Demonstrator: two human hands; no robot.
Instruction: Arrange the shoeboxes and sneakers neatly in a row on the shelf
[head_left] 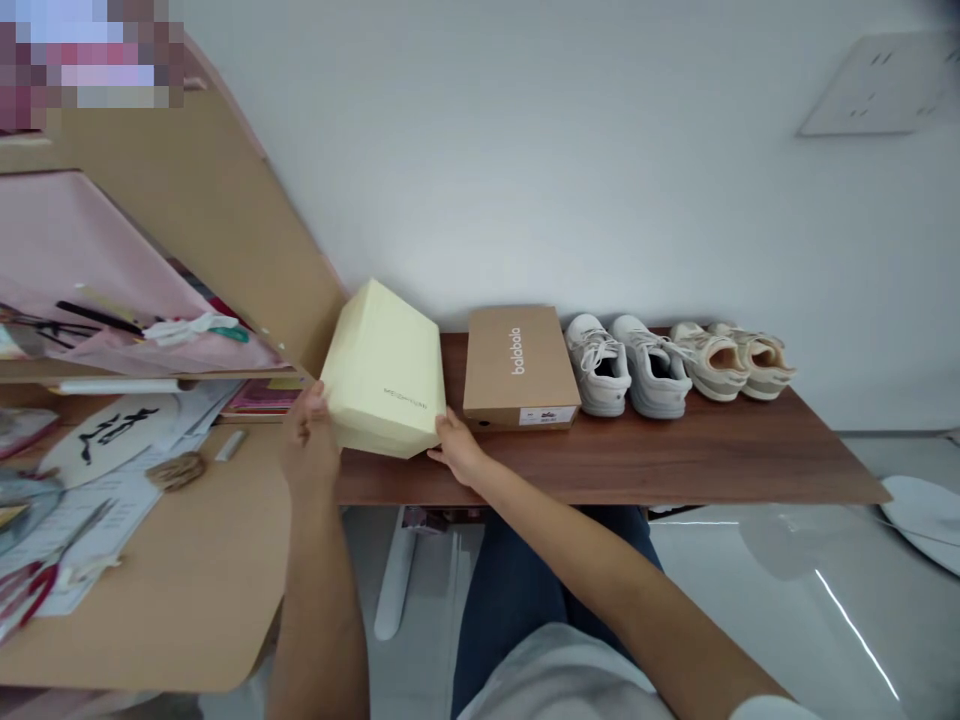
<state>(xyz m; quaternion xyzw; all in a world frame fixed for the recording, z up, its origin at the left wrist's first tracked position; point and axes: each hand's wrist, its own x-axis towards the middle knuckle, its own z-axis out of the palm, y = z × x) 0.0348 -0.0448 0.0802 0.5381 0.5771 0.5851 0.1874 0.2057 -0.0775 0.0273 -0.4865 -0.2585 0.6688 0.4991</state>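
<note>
A pale yellow shoebox [386,365] with small lettering near its front edge tilts above the left end of the brown wooden shelf. My left hand [309,430] grips its front left corner with fingers closed. At the opposite front corner, my right hand [456,448] also holds the yellow box. To the right lies a brown cardboard shoebox [502,370] marked "balabala", flat on the shelf. A pair of white-and-grey sneakers [628,365] stands beside it, and beige sneakers [733,360] come after them. Whatever the yellow box contains is hidden.
On the left a tan desk [217,560] carries red-handled scissors [56,565], papers and a round white fan [112,435]. Its upright side panel [247,210] rises close to the yellow box. The shelf [720,455] runs along a white wall with a socket plate [874,85].
</note>
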